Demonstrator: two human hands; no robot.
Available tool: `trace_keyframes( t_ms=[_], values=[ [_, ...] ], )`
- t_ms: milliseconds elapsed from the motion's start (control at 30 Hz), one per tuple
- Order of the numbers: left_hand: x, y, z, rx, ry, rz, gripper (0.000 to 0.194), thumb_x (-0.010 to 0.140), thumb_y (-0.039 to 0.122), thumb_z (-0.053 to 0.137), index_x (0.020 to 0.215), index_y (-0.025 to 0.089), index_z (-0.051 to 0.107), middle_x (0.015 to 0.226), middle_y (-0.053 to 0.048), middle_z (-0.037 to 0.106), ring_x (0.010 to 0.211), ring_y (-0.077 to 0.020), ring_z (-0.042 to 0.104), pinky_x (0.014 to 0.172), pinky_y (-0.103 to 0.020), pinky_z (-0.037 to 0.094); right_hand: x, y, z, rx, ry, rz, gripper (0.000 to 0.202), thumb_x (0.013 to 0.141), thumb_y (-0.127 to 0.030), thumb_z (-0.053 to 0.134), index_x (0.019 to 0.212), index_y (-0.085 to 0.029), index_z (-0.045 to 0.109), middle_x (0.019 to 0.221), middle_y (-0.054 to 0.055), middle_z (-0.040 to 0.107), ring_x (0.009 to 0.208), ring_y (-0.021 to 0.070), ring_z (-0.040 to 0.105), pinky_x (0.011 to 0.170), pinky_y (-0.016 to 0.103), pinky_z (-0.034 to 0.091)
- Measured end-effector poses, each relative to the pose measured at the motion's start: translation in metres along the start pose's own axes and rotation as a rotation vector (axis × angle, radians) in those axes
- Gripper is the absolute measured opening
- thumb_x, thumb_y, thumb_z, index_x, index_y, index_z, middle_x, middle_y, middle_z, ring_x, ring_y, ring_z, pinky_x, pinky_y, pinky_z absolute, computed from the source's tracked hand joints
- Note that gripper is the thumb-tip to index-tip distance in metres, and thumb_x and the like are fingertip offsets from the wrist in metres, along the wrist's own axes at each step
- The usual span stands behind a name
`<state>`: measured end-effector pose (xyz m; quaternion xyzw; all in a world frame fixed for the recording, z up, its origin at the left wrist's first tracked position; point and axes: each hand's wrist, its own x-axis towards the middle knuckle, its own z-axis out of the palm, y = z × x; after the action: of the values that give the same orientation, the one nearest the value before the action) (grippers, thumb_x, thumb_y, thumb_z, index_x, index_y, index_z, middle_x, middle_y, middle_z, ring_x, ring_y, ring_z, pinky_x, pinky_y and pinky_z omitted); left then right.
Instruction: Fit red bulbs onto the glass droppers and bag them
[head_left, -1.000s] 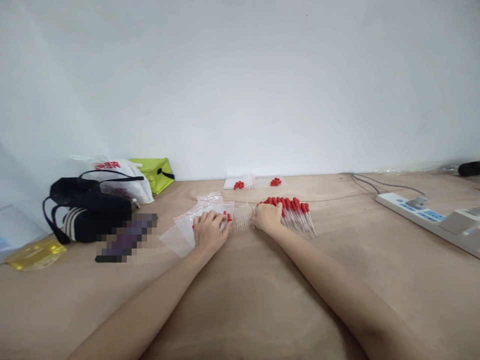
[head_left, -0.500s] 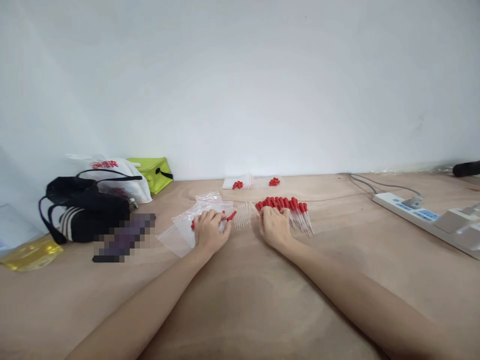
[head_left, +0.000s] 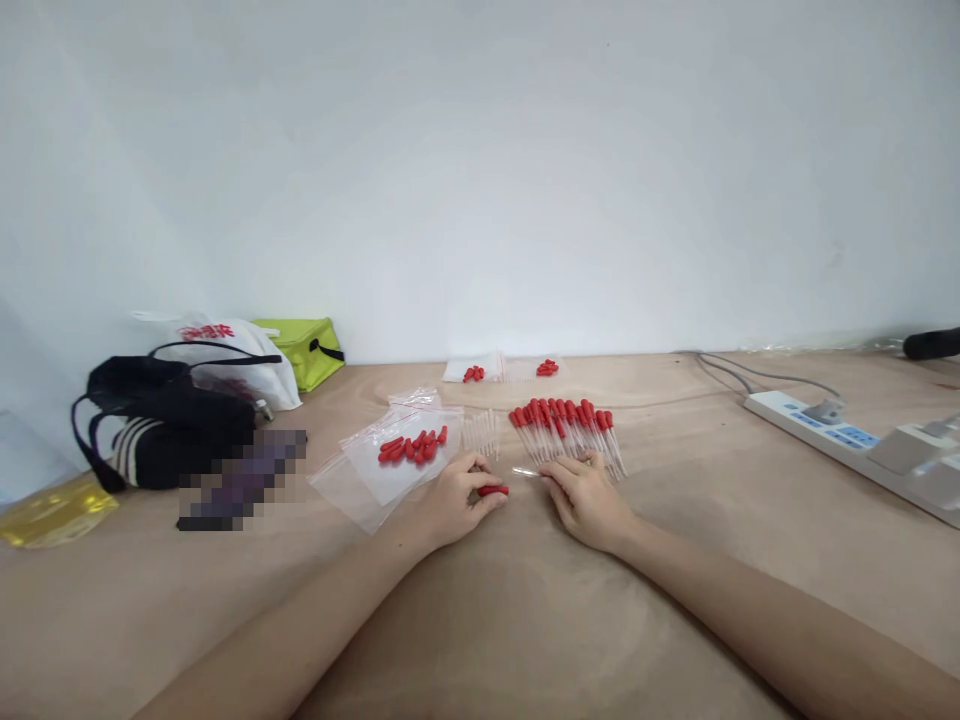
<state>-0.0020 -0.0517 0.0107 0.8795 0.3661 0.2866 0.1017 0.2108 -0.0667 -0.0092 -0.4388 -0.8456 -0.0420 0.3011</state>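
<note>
Beyond our brown table (head_left: pixel 465 640), a pale wall (head_left: pixel 480 180) is rising. Our left hand (head_left: pixel 454 500) is pinching a red bulb (head_left: pixel 495 490); our right hand (head_left: pixel 589 497) is pinching a clear tube (head_left: pixel 523 471) just apart from it. Too light a grip could be letting that tube roll; that hand is hiding its right end.

Background was filled by a plain grey-white wall (head_left: pixel 525 180); a faint smudge was seen on its right side. Light-brown, wood-grained tabletop (head_left: pixel 480 620) was set against it. Scene was lit evenly, only soft shadows cast; lower left wall was tinted bluish.
</note>
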Motion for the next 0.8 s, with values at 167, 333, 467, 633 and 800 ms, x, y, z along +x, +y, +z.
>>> trace_keyframes(
  t_ms=[167,333,467,633,800],
  values=[
    [0.0024,0.0,0.0011,-0.032,0.035,-0.057,0.014,0.081,0.023,0.048,0.077,0.018,0.06,0.079,-0.003,0.06,0.077,-0.0151,0.054,0.071,-0.029,0.043,0.0023,-0.0046,-0.002,0.068,-0.027,-0.009,0.021,0.085,-0.017,0.036,0.091,-0.019,0.056,0.077,0.002,0.063,0.071,0.0132,0.054,0.075,0.032,0.024],
    [0.002,0.0032,-0.001,0.056,0.039,-0.111,0.016,0.084,0.027,0.045,0.08,0.019,0.058,0.079,-0.001,0.063,0.076,-0.0165,0.055,0.073,-0.032,0.037,0.0029,-0.0055,-0.0039,0.068,-0.017,0.003,0.022,0.086,-0.019,0.034,0.086,-0.018,0.056,0.076,0.002,0.063,0.067,0.0123,0.054,0.071,0.03,0.024],
    [0.0016,0.0038,0.0004,0.077,0.021,-0.12,0.015,0.084,0.027,0.045,0.08,0.02,0.057,0.08,0.0,0.064,0.077,-0.0166,0.056,0.073,-0.031,0.034,0.004,-0.007,-0.0042,0.073,-0.009,0.005,0.022,0.086,-0.02,0.034,0.083,-0.018,0.056,0.074,0.002,0.064,0.064,0.0116,0.053,0.068,0.029,0.023],
    [0.0016,0.0029,0.0023,0.051,0.03,-0.155,0.014,0.084,0.025,0.045,0.08,0.019,0.057,0.079,0.001,0.064,0.076,-0.0158,0.056,0.071,-0.031,0.032,0.0034,-0.0087,-0.0032,0.121,-0.014,-0.013,0.021,0.086,-0.02,0.036,0.084,-0.018,0.057,0.073,0.001,0.063,0.064,0.012,0.052,0.07,0.03,0.021],
    [0.0008,0.0034,0.001,0.038,0.009,-0.092,0.016,0.085,0.024,0.043,0.082,0.021,0.059,0.08,0.002,0.066,0.076,-0.0155,0.057,0.074,-0.032,0.03,0.0037,-0.0054,-0.0027,0.127,-0.031,-0.026,0.021,0.086,-0.019,0.037,0.085,-0.019,0.058,0.072,0.0,0.063,0.063,0.0116,0.051,0.068,0.029,0.021]
  ],
)
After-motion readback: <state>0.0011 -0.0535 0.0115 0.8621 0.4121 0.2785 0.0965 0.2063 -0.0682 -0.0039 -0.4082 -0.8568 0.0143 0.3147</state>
